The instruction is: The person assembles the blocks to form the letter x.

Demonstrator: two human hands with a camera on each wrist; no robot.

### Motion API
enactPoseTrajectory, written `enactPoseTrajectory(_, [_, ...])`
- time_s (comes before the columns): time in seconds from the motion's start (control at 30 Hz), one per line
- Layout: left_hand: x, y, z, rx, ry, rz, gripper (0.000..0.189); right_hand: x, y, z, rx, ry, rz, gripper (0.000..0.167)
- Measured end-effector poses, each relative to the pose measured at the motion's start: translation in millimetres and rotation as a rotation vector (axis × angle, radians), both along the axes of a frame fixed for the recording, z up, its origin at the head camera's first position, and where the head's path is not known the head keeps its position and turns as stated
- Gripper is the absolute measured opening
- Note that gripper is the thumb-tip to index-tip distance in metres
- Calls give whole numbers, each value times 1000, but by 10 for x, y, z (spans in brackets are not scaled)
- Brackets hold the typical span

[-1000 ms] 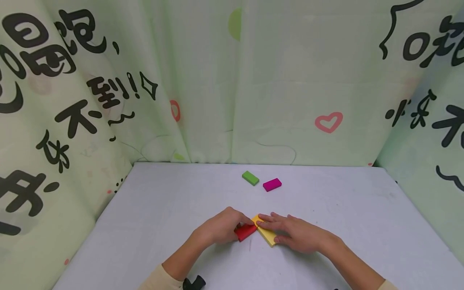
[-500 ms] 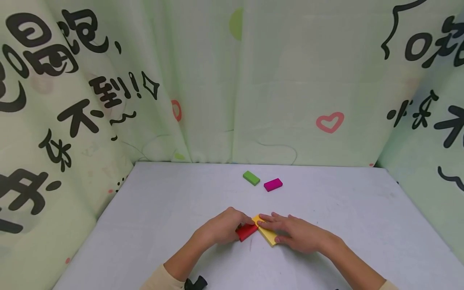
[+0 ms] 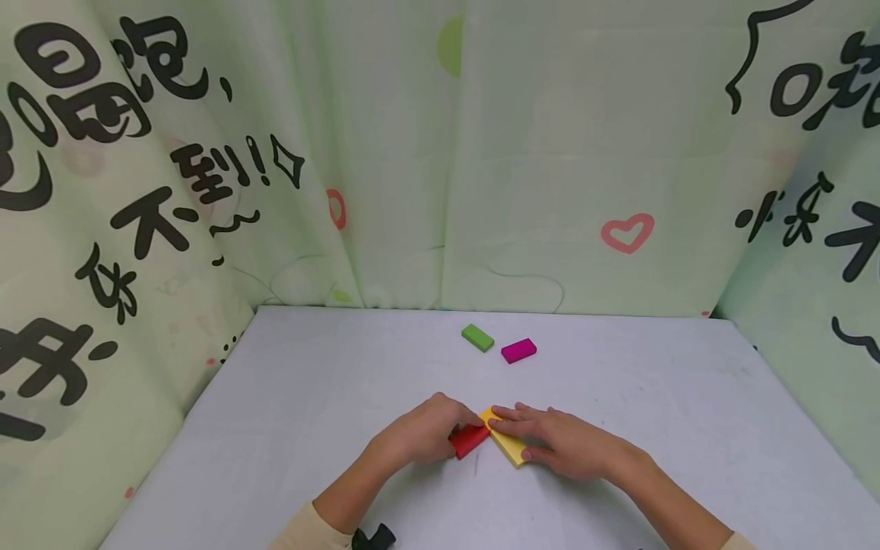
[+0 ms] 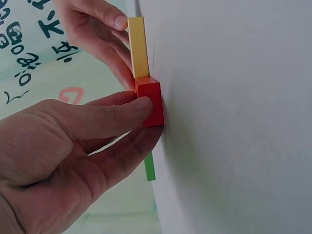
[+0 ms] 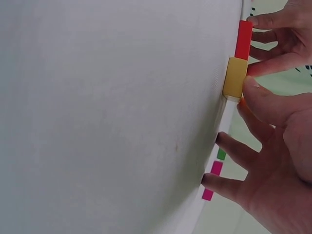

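Note:
My left hand pinches a small red block, thumb against the face turned toward me. A longer-looking yellow block meets the red block's right end on the table, the two making an angle. Over that yellow block lies my right hand: the thumb touches its near right side and the index finger reaches across its top. In the right wrist view the other right fingers are spread. The right wrist view shows the yellow block touching the red block. Fingers hide parts of both blocks.
Farther back on the white table lie a green block and a magenta block, slightly apart. A pale green curtain with black lettering encloses the back and sides. A black object shows by the left sleeve.
The scene shifts very slightly rightward in the head view. Both hands and the blocks otherwise keep the same places.

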State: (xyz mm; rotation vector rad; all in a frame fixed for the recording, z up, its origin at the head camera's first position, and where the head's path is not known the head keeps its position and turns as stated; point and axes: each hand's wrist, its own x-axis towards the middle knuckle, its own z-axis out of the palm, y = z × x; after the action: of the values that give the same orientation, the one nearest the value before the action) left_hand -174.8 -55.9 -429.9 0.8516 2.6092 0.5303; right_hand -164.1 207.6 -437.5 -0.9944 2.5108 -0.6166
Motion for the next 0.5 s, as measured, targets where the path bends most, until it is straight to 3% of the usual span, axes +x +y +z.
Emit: enactPoseTrajectory(0.5, [-24, -3, -10, 17, 23, -14, 47, 1, -12, 18, 25, 48, 8, 58])
